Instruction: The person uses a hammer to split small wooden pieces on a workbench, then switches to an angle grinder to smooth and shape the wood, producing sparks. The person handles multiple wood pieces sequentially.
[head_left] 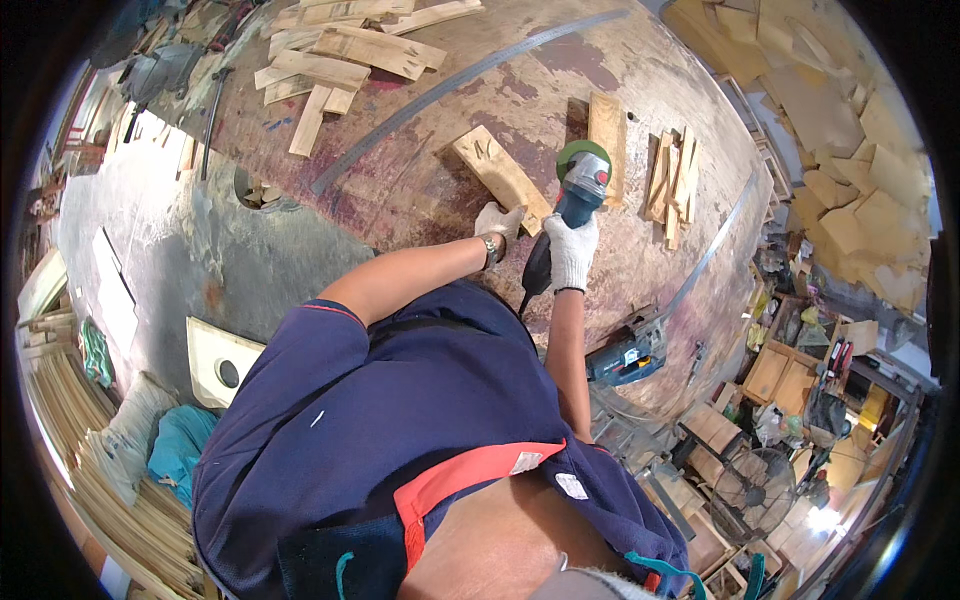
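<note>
My right hand (pixel 572 252), in a white glove, is wrapped round the body of an angle grinder (pixel 579 203). Its green disc (pixel 574 149) faces away from me, beside the near part of an upright-lying wooden board (pixel 607 130). My left hand (pixel 499 222), also gloved and with a watch on the wrist, grips the near end of a short wooden board (pixel 497 172) lying slanted on the worktable. A dark knot-like mark shows near that board's far end. The grinder's black rear handle and cord run down toward my body; whether the disc spins cannot be told.
Wood offcuts (pixel 360 50) lie heaped at the far left, thin strips (pixel 672 186) at the right. A blue power tool (pixel 628 358) rests near my right forearm. Metal strips (pixel 440 90) cross the stained worktable (pixel 420 190). A fan (pixel 755 490) stands lower right.
</note>
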